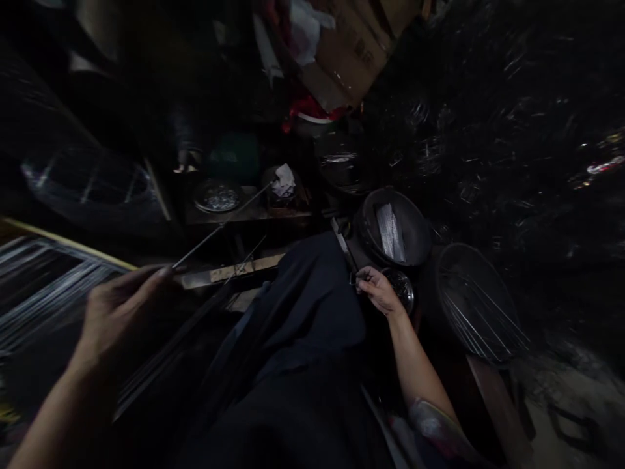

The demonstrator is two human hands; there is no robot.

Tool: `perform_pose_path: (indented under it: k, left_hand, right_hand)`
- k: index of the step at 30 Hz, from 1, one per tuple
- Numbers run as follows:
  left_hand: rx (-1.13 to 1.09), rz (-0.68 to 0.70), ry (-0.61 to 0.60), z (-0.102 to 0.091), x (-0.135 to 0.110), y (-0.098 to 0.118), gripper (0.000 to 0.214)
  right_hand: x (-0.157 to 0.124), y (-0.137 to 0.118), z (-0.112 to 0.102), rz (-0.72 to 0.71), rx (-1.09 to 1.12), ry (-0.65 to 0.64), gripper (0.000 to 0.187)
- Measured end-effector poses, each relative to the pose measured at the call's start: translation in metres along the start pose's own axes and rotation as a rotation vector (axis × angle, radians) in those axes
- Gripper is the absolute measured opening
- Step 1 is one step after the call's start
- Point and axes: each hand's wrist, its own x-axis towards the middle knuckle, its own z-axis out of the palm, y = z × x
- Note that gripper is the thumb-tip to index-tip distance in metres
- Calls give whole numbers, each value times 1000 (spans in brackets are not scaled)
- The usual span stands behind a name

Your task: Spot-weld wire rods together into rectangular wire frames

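My left hand (129, 303) is closed around the near end of a thin metal rod (222, 226). The rod slants up and away to the right, its far end near a crumpled white cloth or paper (284, 180). Beside my right knee, my right hand (375, 290) is pinched shut, and what lies between its fingers is too dark to make out. A narrow dark bar (344, 244) with a pale edge runs up from those fingertips. Just behind this hand is a shiny metal bowl (409, 296) of small pieces, partly covered by it.
Bundled metal rods (43, 293) lie at the left. On the right stand a dark round tub (420, 225) holding a silvery bundle and a bucket (502, 293) with several thin rods. A dish of small shiny pieces (218, 197) sits on a low bench; a cardboard box (356, 58) is beyond.
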Motion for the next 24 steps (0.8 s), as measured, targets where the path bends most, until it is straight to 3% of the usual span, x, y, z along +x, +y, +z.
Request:
perform_pose_path:
  k: [3, 6, 9, 12, 15, 24]
  left_hand:
    - [-145, -70, -15, -3, 2, -2, 56]
    - [-194, -55, -50, -6, 3, -7, 54]
    - [-181, -34, -68, -7, 6, -15, 52]
    - [-123, 38, -77, -4, 11, -19, 45]
    - [-86, 146, -104, -2, 18, -18, 44]
    - [65, 368, -110, -19, 41, -11, 44]
  right_hand:
    - [4, -27, 26, -115, -200, -114, 23]
    - [2, -44, 43, -239, -491, -28, 14]
    - [-4, -52, 59, -299, -643, 39, 17]
    - [-9, -58, 74, -308, -705, 60, 18]
    - [-7, -63, 79, -328, -731, 3, 16]
    - [14, -63, 84, -157, -688, -129, 25]
